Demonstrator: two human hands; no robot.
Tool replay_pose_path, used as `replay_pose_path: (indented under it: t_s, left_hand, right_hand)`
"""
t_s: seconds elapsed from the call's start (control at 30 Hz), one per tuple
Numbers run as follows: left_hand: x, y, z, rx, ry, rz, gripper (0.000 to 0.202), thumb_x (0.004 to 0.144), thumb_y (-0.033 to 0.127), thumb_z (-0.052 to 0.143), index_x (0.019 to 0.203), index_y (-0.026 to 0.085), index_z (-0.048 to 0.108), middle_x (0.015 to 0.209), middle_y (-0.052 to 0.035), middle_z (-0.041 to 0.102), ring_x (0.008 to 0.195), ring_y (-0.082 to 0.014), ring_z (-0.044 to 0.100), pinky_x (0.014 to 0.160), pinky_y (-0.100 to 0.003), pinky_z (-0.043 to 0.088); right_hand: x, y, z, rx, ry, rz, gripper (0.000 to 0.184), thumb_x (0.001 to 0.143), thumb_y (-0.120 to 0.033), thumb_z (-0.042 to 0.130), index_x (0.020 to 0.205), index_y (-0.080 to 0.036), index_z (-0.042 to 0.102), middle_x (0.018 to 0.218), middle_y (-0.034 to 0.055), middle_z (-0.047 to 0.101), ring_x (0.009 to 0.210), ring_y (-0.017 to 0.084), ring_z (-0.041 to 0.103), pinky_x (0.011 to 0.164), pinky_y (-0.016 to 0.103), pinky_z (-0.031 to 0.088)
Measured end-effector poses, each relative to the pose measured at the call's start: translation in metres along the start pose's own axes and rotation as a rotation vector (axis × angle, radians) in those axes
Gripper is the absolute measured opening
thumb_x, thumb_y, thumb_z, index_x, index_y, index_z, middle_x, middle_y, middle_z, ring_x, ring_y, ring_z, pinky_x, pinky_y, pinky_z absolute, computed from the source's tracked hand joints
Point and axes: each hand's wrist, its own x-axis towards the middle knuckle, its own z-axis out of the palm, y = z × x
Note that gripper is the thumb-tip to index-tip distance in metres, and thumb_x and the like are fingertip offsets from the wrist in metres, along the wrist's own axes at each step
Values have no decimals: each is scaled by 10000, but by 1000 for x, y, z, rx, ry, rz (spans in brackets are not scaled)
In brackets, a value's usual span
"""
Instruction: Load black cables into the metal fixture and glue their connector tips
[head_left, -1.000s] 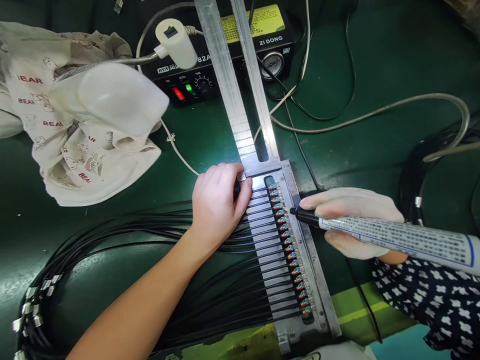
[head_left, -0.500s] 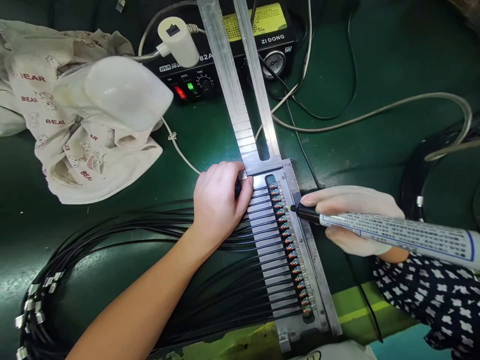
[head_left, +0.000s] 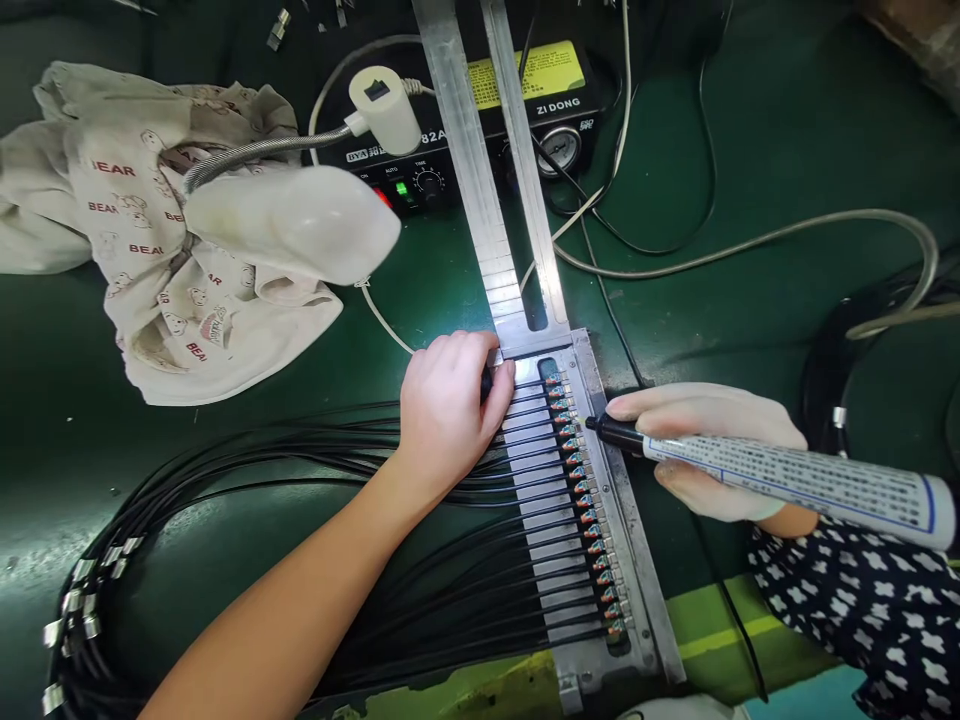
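Observation:
A metal fixture (head_left: 540, 500) lies on the bench, holding a row of black cables (head_left: 536, 520) side by side. Their stripped ends, with small coloured wires and connectors (head_left: 576, 472), sit over its slot. My left hand (head_left: 450, 400) is bare and closed at the fixture's upper left corner, over the cables. Something dark shows between its thumb and fingers, mostly hidden. In a pale glove, my right hand (head_left: 712, 425) grips a white marker pen (head_left: 780, 475) with printed text. The pen's black tip points left at the upper connectors; whether it touches them I cannot tell.
A black control box (head_left: 472, 150) with a gauge stands behind the fixture's long metal rails (head_left: 469, 150). At left are a printed cloth (head_left: 150, 270) and a white lamp (head_left: 300, 225) on a flexible neck. Coiled cables with metal ends (head_left: 82, 600) lie lower left.
The view has shifted slightly, so most things sit a little lower and further right. Both hands keep their holds, and the pen tip stays beside the upper connectors.

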Motion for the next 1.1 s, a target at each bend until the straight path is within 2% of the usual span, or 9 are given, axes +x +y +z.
replay_pose_path:
  t_s: [0.17,0.47,0.6,0.8,1.1]
  left_hand:
    - [1,0,0,-5,5,1,175,977,322,492,1022,181,586,849,-61,637,788,-202,560,705,-340,382]
    - [0,0,0,-3,6,0,175,976,324,500,1029,182,586,863,-62,645,798,-206,568,710,-344,383]
    - [0,0,0,-4,7,2,182,979,327,497,1028,177,588,859,-64,641,795,-205,563,709,-342,382]
    - [0,0,0,-21,3,-2,185,979,328,494,1024,176,589,846,-65,630,789,-205,553,705,-340,375]
    - [0,0,1,-8,11,-2,189,980,339,495,1032,180,583,844,-53,623,797,-197,559,728,-330,387]
  right_hand:
    - [1,-1,2,-21,37,36,319,816,-222,771,1128,-219,706,1081,79,770,949,221,760,837,315,659]
    - [1,0,-1,-18,9,25,340,813,-193,765,1147,-207,699,1096,96,766,966,221,756,840,316,657]
    - [3,1,-1,8,-15,-7,373,786,-168,788,1147,-163,696,1092,125,762,983,225,752,853,307,652]
    - [0,1,-1,16,15,-9,366,776,-156,792,1132,-142,706,1094,144,759,985,228,751,855,307,645]
    - [-4,0,1,36,36,19,349,789,-201,787,1129,-171,714,1089,117,765,937,242,759,793,354,666]
